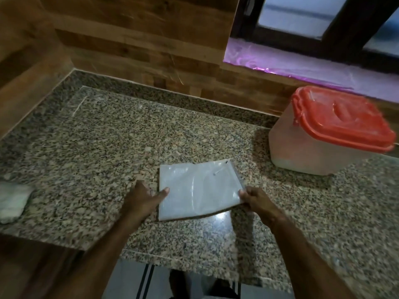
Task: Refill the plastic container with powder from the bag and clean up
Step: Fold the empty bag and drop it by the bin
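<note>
A flat, folded clear plastic bag [197, 187] lies on the granite counter [108, 147] in front of me. My left hand [143, 198] rests at its left edge, thumb on the bag. My right hand [254, 200] pinches the bag's near right corner and lifts that edge slightly off the counter. The translucent plastic container [313, 152] with a closed red lid [341, 119] stands at the right, against the back wall.
A crumpled whitish cloth [13, 201] lies at the counter's left edge. Wooden wall panels close off the back and left. A window sill with purple film [291, 65] runs above the container. The counter's front edge is just below my forearms.
</note>
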The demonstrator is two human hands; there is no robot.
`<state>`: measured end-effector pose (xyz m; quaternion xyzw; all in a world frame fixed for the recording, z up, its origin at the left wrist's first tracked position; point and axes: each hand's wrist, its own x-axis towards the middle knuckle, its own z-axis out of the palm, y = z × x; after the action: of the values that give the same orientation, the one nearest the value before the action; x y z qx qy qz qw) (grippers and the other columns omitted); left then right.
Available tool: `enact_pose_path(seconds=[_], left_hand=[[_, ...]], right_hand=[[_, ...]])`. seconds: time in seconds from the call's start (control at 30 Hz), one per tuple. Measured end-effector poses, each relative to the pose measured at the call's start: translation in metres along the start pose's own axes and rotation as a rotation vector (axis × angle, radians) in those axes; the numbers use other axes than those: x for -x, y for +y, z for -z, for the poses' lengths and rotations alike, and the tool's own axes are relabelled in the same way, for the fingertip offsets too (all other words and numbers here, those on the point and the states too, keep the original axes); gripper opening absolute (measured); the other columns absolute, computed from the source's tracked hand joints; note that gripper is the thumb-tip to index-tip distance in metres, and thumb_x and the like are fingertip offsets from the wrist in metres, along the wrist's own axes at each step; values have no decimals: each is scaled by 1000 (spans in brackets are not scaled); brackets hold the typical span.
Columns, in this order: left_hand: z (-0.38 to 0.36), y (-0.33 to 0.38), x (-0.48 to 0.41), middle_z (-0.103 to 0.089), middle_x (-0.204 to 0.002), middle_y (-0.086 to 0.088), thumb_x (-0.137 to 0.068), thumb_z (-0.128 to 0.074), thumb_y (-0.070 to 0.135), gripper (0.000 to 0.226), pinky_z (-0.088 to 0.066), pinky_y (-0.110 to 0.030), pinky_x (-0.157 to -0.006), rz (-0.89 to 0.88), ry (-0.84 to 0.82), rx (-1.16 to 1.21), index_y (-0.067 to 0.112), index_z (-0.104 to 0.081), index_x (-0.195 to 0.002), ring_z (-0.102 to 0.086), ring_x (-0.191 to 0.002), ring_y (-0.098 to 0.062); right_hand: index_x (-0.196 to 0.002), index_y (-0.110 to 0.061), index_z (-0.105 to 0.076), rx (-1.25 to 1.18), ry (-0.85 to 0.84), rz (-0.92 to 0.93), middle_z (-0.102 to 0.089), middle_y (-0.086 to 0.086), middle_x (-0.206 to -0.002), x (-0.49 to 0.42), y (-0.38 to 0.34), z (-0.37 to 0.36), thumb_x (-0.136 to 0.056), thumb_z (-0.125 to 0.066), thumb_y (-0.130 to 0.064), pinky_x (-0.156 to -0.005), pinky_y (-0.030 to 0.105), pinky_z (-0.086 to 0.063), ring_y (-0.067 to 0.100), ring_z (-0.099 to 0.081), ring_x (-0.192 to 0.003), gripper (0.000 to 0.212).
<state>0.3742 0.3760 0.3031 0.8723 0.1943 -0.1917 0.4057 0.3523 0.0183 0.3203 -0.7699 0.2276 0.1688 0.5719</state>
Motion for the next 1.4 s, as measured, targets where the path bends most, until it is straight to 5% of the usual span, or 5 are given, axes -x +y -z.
enact_pose_path(seconds=[0.17, 0.5, 0.9, 1.0, 1.4], left_hand=[[-37, 18, -1, -3, -171, -7, -90, -34, 80, 91, -16, -56, -121, -616, 184, -619, 30, -10, -163, -5, -157, -33], [-79, 15, 13, -62, -126, -17, -86, -31, 81, 88, -40, -50, -95, -633, 257, -886, 11, -58, -132, -58, -103, -34], [-57, 63, -3, -72, -102, -6, -77, -87, 37, 40, -58, -35, -80, 90, -268, 352, 10, -63, -96, -69, -83, -21], [-52, 58, -6, -72, -118, -9, -59, -94, 49, 80, -58, -42, -94, 175, -341, 401, 2, -66, -117, -71, -104, -29], [-39, 68, 7, -76, -79, -12, -91, -75, 18, 13, -59, -34, -60, -16, -201, 435, 6, -73, -93, -71, -66, -23]], right_hand=[[-55, -18, -50, 235, 103, 30, -48, -3, -54, -4, 22, -2, -97, -69, -20, -60, 31, -37, 18, -48, -57, 46], [-119, -3, -64, -375, 142, -152, -75, 18, -114, 13, 48, -56, -80, -79, -39, -87, 54, -63, 36, -75, -103, 55], [-118, -10, -70, -382, 31, -115, -78, 15, -113, 31, 21, -49, -105, -55, -8, -89, 55, -61, 36, -76, -102, 20], [-116, -6, -71, -362, -9, -93, -77, 18, -115, 31, 21, -45, -103, -57, -5, -92, 57, -60, 39, -74, -106, 19], [-89, -4, -64, -184, 74, -38, -66, 9, -76, 23, -32, -25, -99, -67, -16, -49, 27, -58, 21, -63, -65, 16]])
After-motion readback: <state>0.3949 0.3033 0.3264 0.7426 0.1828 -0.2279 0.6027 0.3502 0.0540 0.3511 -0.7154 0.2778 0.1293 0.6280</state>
